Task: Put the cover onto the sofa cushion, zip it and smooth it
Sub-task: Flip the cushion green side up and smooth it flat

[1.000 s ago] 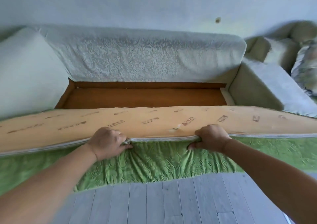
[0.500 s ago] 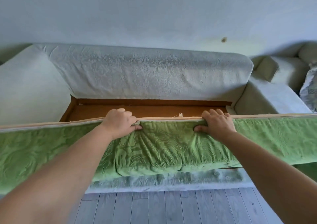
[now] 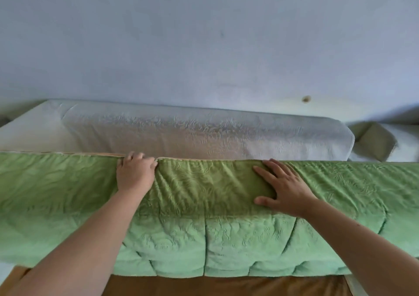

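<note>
The cushion [image 3: 99, 153], in its green cover [image 3: 204, 239], lies crosswise before the sofa back [image 3: 204, 134], long axis running nine to three. The left hand [image 3: 136, 173] grips the cover's top seam at twelve; the right hand [image 3: 285, 191] rests flat and spread, toward three of it, grasping nothing.

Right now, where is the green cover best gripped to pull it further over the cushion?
Probably the top edge of the green cover, from above, where the left hand grips it: a tan strip of cushion shows uncovered there.
</note>
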